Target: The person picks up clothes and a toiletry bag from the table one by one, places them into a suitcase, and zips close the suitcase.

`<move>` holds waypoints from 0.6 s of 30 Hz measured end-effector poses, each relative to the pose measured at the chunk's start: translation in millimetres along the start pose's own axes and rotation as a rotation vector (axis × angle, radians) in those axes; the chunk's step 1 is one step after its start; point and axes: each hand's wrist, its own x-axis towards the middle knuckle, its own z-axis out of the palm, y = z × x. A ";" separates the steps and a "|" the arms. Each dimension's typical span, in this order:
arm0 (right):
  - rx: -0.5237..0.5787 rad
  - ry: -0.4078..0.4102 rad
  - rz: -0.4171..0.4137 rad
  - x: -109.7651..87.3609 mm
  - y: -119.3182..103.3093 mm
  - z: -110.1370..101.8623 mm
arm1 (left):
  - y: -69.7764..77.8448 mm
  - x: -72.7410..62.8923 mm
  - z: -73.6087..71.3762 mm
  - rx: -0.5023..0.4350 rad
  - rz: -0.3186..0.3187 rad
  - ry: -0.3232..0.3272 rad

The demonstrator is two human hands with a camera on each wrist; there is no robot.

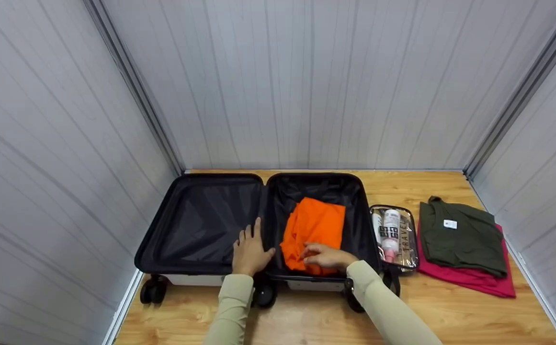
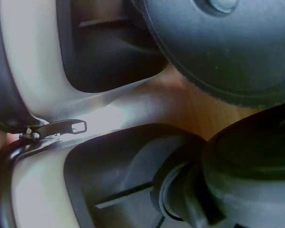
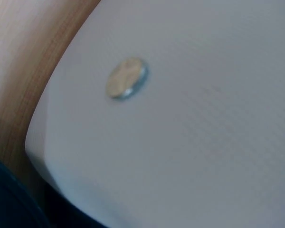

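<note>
An open suitcase (image 1: 200,175) lies flat on the floor, both black-lined halves facing up. In the head view, an orange folded garment (image 1: 320,220) lies inside its right half. My left hand (image 1: 250,251) is over the suitcase's middle seam, fingers extended forward; whether it presses on the rim cannot be seen. Over the near part of the orange garment is my right hand (image 1: 326,257), its fingers loosely bent, with no cloth visibly pinched. The left wrist view shows a zipper pull (image 2: 61,128) and black wheels (image 2: 228,52); the right wrist view shows only the pale shell (image 3: 180,142) with a round stud.
A clear toiletry pouch (image 1: 406,239) with bottles stands against the suitcase's right side. Further right, a dark green garment (image 1: 464,244) lies on a red one (image 1: 500,287) on the wooden floor (image 1: 306,316). Grey panel walls (image 1: 306,86) enclose the back and both sides.
</note>
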 end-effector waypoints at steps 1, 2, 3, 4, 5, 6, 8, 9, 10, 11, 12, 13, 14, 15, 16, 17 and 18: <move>-0.020 -0.006 0.006 -0.3 -0.2 0.2 | 0.1 -0.2 0.0 0.003 -0.002 -0.003; -0.040 -0.015 0.009 -0.6 -0.5 0.4 | 0.1 -0.1 0.0 0.003 -0.002 -0.003; -0.059 -0.024 0.013 -0.9 -0.4 0.6 | -0.2 0.0 0.6 0.004 -0.002 -0.004; -0.077 -0.036 0.015 -0.9 -0.3 0.7 | -0.4 0.3 1.0 0.006 -0.003 -0.007; -0.094 -0.046 0.017 -1.0 0.0 0.8 | -0.7 0.7 1.4 0.008 -0.005 -0.009; -0.110 -0.056 0.014 -0.9 0.2 0.7 | -0.9 0.9 1.8 0.009 -0.006 -0.009; -0.139 -0.073 0.000 -0.9 0.8 0.1 | -1.1 1.2 2.3 0.010 -0.006 -0.006; -0.149 -0.080 -0.006 -0.9 1.0 -0.3 | -1.3 1.4 2.6 0.011 -0.007 -0.007; -0.159 -0.086 -0.012 -0.9 1.1 -0.6 | -1.2 1.3 2.4 0.011 -0.006 -0.006; -0.166 -0.089 -0.017 -1.2 0.8 -0.7 | -1.0 1.0 2.0 0.011 -0.005 -0.005; -0.169 -0.091 -0.019 -1.3 0.6 -0.7 | -0.8 0.8 1.7 0.009 -0.003 -0.002; -0.170 -0.092 -0.016 -1.5 0.4 -0.6 | -0.8 0.9 1.6 0.009 -0.002 -0.002; -0.171 -0.090 -0.010 -1.6 0.1 -0.5 | -0.9 1.0 1.4 0.009 -0.002 -0.001; -0.172 -0.089 -0.005 -1.7 -0.2 -0.4 | -0.9 1.2 1.3 0.008 -0.001 -0.001; -0.175 -0.087 -0.001 -1.7 -0.5 -0.2 | -0.7 1.0 0.9 0.006 0.001 0.003; -0.178 -0.084 0.001 -1.6 -0.9 -0.1 | -0.8 1.1 0.7 0.005 0.002 0.004; -0.185 -0.082 -0.001 -1.4 -1.1 0.1 | -0.9 1.3 0.5 0.004 0.001 0.003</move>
